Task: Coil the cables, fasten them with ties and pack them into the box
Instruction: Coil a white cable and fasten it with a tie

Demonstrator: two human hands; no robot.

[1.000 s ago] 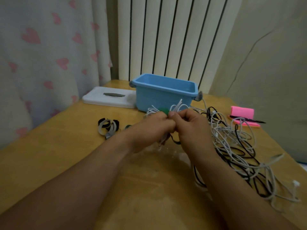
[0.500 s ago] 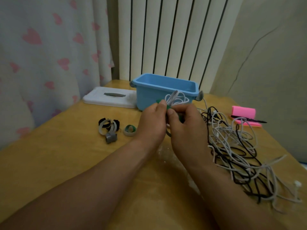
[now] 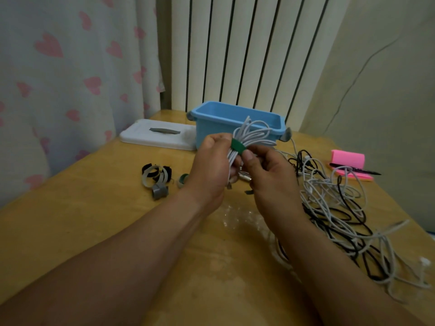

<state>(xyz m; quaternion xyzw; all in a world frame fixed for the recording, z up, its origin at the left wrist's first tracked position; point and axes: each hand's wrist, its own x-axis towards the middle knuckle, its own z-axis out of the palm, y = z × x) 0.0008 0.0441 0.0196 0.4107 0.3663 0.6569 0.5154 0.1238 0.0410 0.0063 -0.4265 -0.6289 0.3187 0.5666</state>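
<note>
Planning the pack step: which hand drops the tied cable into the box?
Probably left: left hand wraps the white cable bundle below the green tie; right hand only pinches the tie. The blue box sits behind.

Blue plastic box (image 3: 211, 131), tan wooden tabletop (image 3: 94, 220)
Green fabric tie (image 3: 237, 147) on white coiled cable (image 3: 233, 160); pink-hearted white curtain (image 3: 70, 78).

The white cable (image 3: 233, 158) has been raised off the desk (image 3: 94, 220) and is now held in front of the blue box (image 3: 211, 123), its loops fanned out above the near rim. The green tie (image 3: 237, 147), barely seen a second ago, is now exposed as a band round the bundle's middle. The left hand (image 3: 211, 165) and right hand (image 3: 266, 175), earlier pressed together, have been drawn slightly apart. A small ring tie (image 3: 183, 180), formerly hidden by the left wrist, has been uncovered. Tie closure possibly complete; not resolved.
</note>
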